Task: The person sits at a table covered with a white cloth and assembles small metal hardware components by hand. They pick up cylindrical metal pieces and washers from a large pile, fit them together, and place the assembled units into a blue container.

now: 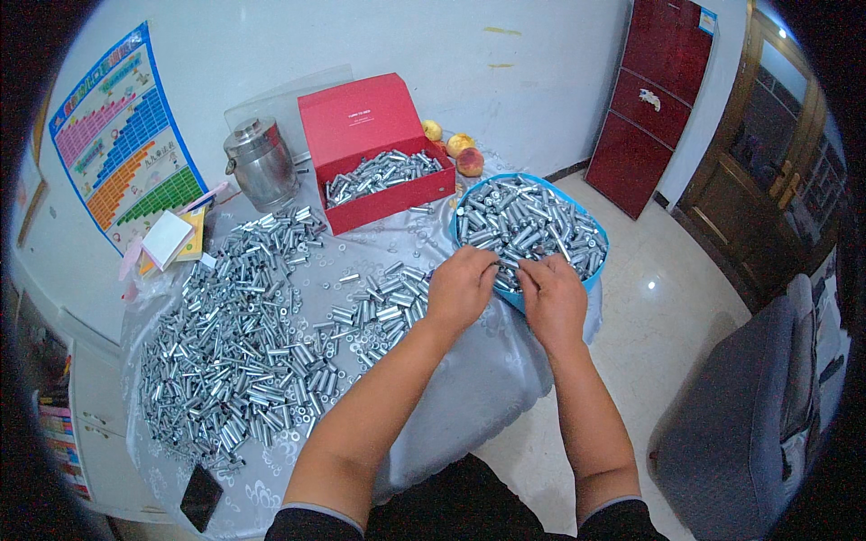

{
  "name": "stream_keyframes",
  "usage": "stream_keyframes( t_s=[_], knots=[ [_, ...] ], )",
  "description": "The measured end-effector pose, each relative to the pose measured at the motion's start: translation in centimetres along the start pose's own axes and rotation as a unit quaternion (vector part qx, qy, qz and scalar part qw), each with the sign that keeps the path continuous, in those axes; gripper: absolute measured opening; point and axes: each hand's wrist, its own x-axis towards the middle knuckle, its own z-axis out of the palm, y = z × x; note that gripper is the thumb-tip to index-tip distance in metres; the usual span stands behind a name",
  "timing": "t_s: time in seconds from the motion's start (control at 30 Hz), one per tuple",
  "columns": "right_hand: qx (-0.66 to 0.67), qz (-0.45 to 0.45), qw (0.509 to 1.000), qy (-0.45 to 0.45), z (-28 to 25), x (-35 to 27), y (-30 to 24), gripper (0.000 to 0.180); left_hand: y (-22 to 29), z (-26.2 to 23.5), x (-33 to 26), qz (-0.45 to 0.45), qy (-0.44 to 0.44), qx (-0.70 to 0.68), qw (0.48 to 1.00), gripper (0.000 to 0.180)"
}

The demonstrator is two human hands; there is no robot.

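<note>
Silver metal sleeve-like pieces (523, 216) fill a blue basin (606, 252) at the table's right edge. My left hand (463, 287) is over the basin's near left rim with its fingers curled in a pinch. Close beside it, my right hand (554, 302) bends over the near rim, thumb and fingers also drawn together. Both sets of fingertips meet among the metal pieces, so what they grip is hard to tell apart from the heap. Left of my forearm lies a small pile of loose metal sleeves (392, 307).
A large heap of metal bolts and sleeves (244, 343) covers the table's left. Behind are an open red box (388, 212) of metal pieces, a steel pot (262, 162) and peaches (469, 161). A dark phone (201, 498) lies near the front edge; a grey sofa (731, 433) stands right.
</note>
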Motion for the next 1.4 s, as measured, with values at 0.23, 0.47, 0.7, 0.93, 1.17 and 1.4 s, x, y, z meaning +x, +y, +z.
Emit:
stream_keyframes(
  t_s=[0.23,0.47,0.7,0.93,1.17,1.4],
  knots=[
    [0.002,-0.029,1.0,-0.01,0.2,0.1,0.4,0.016,0.5,-1.6,-0.6,0.022,-0.078,0.048,0.996,0.024],
    [0.016,0.027,0.999,-0.032,-0.8,-0.4,-0.5,0.024,0.6,-2.6,-1.5,0.0,-0.068,0.029,0.997,0.028],
    [0.042,-0.007,0.999,-0.001,-0.4,-0.9,-2.7,0.023,0.8,-5.6,-3.8,-0.057,-0.041,0.006,0.997,0.028],
    [0.109,-0.075,0.99,-0.056,5.1,-1.5,-7.9,0.02,0.5,-13.1,-9.7,-0.162,-0.008,0.044,0.986,0.023],
    [0.204,-0.168,0.96,-0.097,11.2,-3.0,-13.3,0.016,0.1,-21.2,-15.5,-0.314,0.086,0.09,0.941,0.022],
    [0.084,-0.217,0.92,-0.316,14.0,-3.3,-16.8,0.012,-0.9,-24.5,-16.5,-0.372,0.141,0.082,0.914,0.021]
  ],
)
